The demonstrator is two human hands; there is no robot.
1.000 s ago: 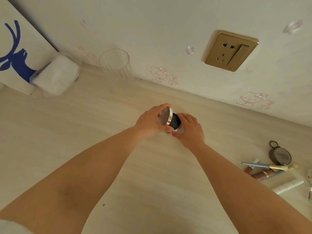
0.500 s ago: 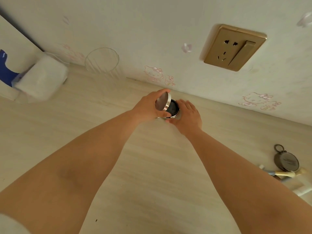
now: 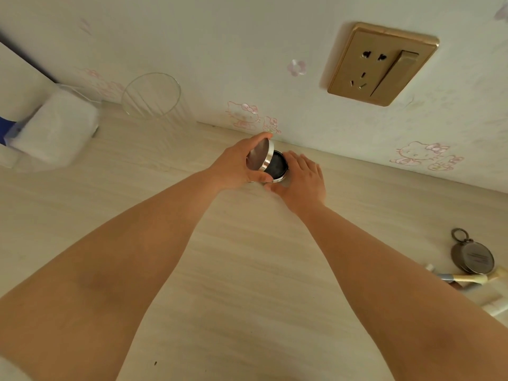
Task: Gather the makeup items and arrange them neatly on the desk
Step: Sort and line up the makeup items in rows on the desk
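A round silver compact (image 3: pixel 277 167) rests on the pale wooden desk (image 3: pixel 247 270) close to the wall, its lid (image 3: pixel 259 155) tilted up and its dark inside showing. My left hand (image 3: pixel 236 166) grips the lid by its rim. My right hand (image 3: pixel 303 178) wraps the compact's base from the right. At the right edge lie a round metal compact with a ring (image 3: pixel 471 255), two makeup brushes (image 3: pixel 464 279) and a white tube (image 3: pixel 494 309), partly cut off by the frame.
A clear empty glass (image 3: pixel 154 100) stands at the back left by the wall. Beside it is a white tissue pack (image 3: pixel 55 130). A gold wall socket (image 3: pixel 379 63) sits above the desk. The wall has cartoon cat stickers.
Both hands have carried the open compact further back towards the wall. The view has shifted right and down, so the items at the right sit nearer the frame edge.
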